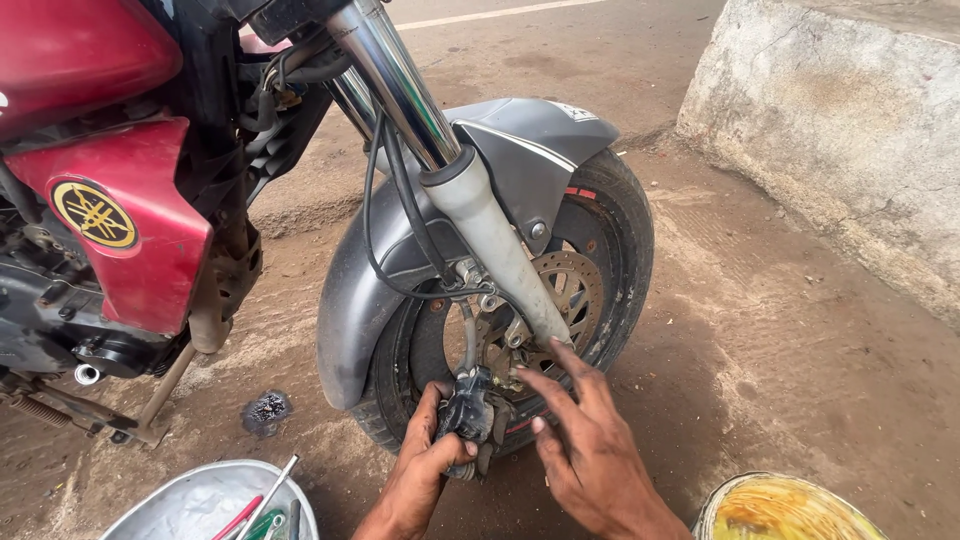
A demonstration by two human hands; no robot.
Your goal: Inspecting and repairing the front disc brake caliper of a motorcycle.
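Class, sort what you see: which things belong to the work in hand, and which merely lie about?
In use: left hand, right hand, brake caliper, front wheel, brake disc.
Lying about: metal bowl of tools, yellow container, concrete block.

The red motorcycle fuel tank (pixel 70 50) runs off the top and left edges. The left hand (pixel 425 465) covers the lower part of the greasy black brake caliper (pixel 472 412), and both forearms are cut off by the bottom edge. Only parts of the round silver metal bowl (pixel 175 500) and the yellow-stained round container (pixel 780 510) show. The tools in the bowl are half out of frame.
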